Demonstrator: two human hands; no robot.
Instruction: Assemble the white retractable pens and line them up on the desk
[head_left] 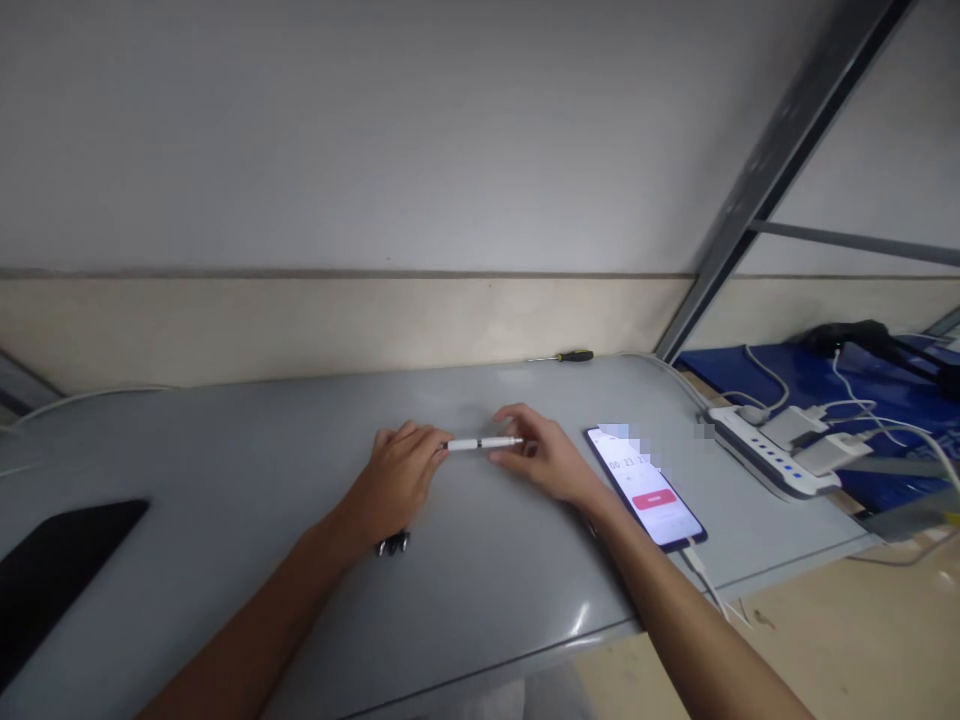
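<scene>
My left hand (405, 470) is closed on one end of a white pen (480, 443) with a dark band near its middle. The pen lies level, a little above the grey table (480, 600), pointing right. My right hand (546, 452) is at the pen's other end, thumb and index finger curved and apart on either side of it. A small pale spot shows near the right palm; I cannot make out what it is. Just below my left wrist lie several small black pieces with shiny ends (393, 543), partly hidden by the hand.
Right of my right hand lies a phone (652, 495) with a lit timer screen and a white charging cable. Beyond it is a white power strip (772, 455) with plugs. A small screwdriver (574, 356) rests by the wall, and a black flat object (67, 570) lies at left.
</scene>
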